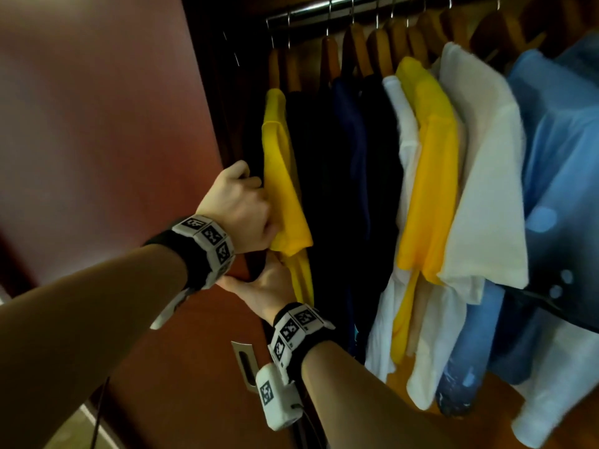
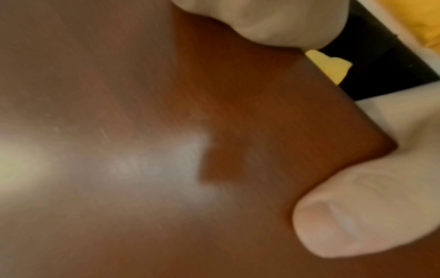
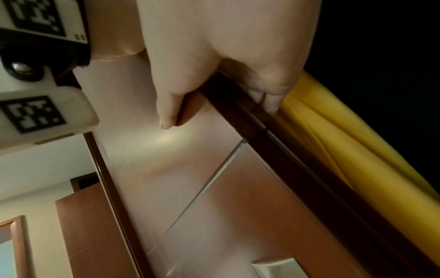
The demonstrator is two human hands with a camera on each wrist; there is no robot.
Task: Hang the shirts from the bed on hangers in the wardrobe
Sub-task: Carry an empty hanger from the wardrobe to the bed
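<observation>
I see both hands clamped on the wardrobe door (image 1: 107, 131) edge: left hand (image 1: 240, 202) above, right hand (image 1: 262, 290) below. Hung shirts, incl. yellow shirt (image 1: 282, 176), lie immediately right of hands; door edge runs vertical.

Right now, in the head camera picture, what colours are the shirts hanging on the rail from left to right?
yellow shirt → black shirt → navy shirt → thin white shirt → second yellow shirt → cream shirt → light blue shirt
</observation>
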